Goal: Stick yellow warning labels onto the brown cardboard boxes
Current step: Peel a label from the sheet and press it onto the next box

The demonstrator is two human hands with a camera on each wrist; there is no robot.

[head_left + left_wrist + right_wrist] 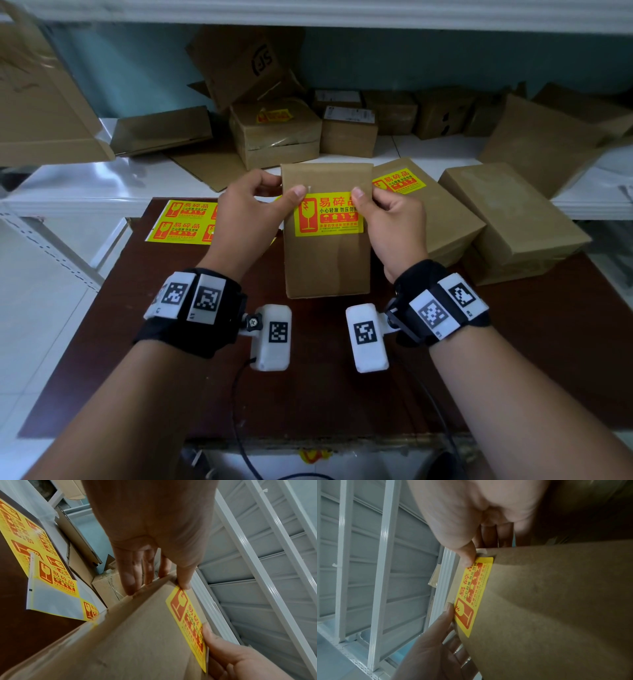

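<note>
A brown cardboard box [327, 267] stands upright on the dark table, its broad face towards me. A yellow warning label [327, 216] lies across the upper part of that face. My left hand [270, 193] grips the box's top left edge: the thumb presses the label's top left corner and the fingers curl behind. My right hand [371, 202] grips the top right edge the same way, thumb on the label's top right corner. The left wrist view shows the label [188, 619] on the box [128, 642]. In the right wrist view both thumbs sit on the label [474, 592].
A sheet of yellow labels [185, 221] lies on the table to the left. A labelled box [442, 219] and a plain box [507, 212] lie to the right. Several more boxes, one labelled [274, 133], crowd the white shelf [85, 185] behind.
</note>
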